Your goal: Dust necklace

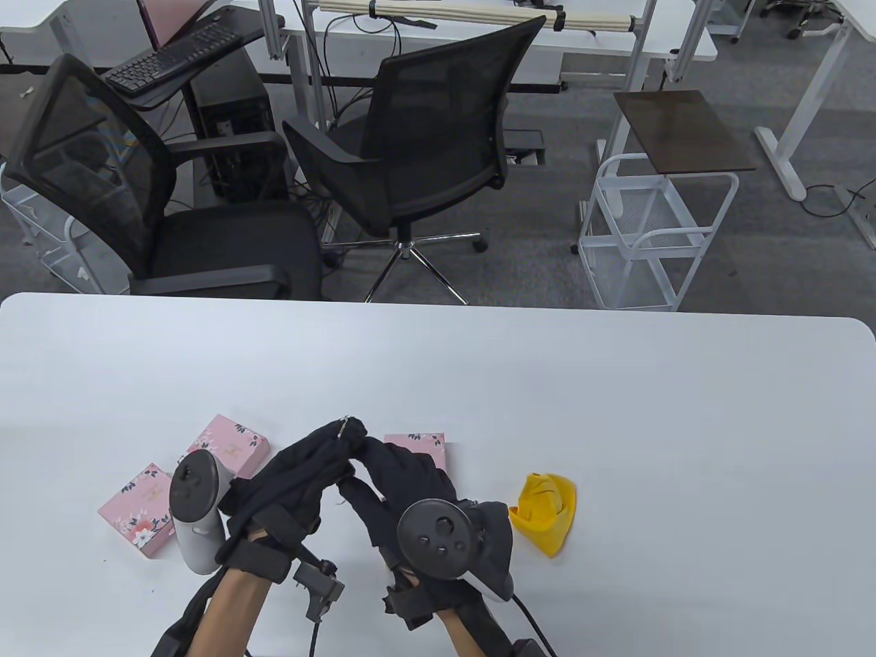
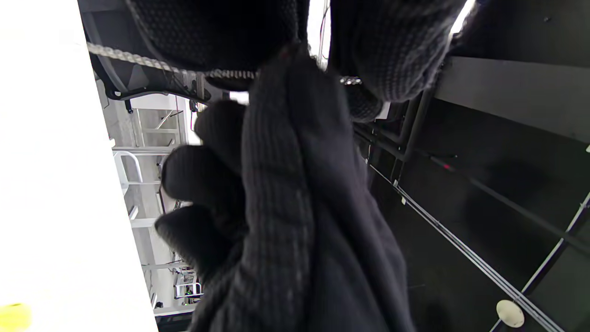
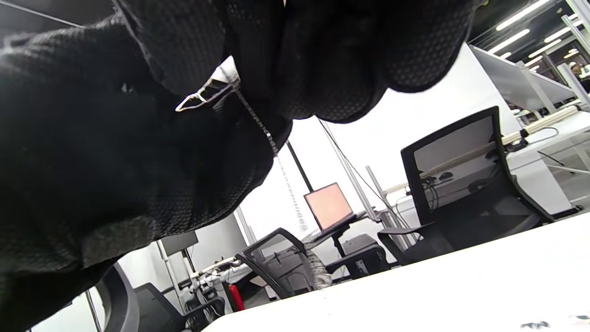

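Pinching the necklace between both fingertips, we hold our left hand and right hand together above the tabletop; its chain hangs below, yellow cloth lying nearby.

Three pink boxes crowding the near-left table: one at 9 o'clock of the hands, one at 10, one at 12, partly hidden behind the right hand. Yellow cloth just at 3 o'clock. Open white surface from 12 through 2 and far right. Chairs beyond the far edge. Hands joined fingertip to fingertip, narrow gap beneath.
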A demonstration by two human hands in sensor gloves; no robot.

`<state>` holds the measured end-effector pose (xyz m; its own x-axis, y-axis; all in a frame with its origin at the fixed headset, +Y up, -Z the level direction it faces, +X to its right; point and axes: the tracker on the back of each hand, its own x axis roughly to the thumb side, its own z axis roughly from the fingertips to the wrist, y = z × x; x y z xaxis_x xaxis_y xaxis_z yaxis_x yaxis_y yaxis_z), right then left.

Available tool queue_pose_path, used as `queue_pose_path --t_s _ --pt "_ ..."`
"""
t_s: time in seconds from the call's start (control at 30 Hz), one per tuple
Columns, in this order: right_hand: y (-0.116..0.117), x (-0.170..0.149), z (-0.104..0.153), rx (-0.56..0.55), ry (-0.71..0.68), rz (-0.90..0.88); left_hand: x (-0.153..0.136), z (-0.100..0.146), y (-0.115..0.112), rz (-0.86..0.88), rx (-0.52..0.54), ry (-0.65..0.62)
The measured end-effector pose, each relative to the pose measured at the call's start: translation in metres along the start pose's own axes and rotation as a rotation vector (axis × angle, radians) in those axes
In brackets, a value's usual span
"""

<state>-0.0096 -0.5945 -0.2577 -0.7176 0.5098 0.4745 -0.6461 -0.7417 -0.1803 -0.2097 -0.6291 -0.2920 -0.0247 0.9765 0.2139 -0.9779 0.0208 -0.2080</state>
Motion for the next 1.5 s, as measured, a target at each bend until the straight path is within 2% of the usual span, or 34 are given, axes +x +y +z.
queue_pose_path --t_s 0.2,0.5,0.97,1.27,1.4,1.5 --pt "0.004 0.002 0.003 -0.145 -0.01 0.038 -0.001 0.0 -0.006 -0.02 -0.008 -0.009" --pt "0.01 0.003 0.0 -0.017 -0.029 0.037 -0.006 -0.002 0.012 -0.062 0.118 -0.006" --pt "0.02 0.002 -0.002 0.091 -0.035 -0.049 0.021 0.01 0.043 -0.266 0.296 -0.112" --pt "0.022 0.002 -0.002 0.113 -0.033 -0.065 0.029 0.014 0.043 -0.319 0.343 -0.138" --pt "0.022 0.002 -0.003 0.126 -0.034 -0.082 0.034 0.02 0.043 -0.368 0.439 -0.182" --pt "0.023 0.002 -0.003 0.137 -0.035 -0.102 0.036 0.021 0.041 -0.37 0.446 -0.197"
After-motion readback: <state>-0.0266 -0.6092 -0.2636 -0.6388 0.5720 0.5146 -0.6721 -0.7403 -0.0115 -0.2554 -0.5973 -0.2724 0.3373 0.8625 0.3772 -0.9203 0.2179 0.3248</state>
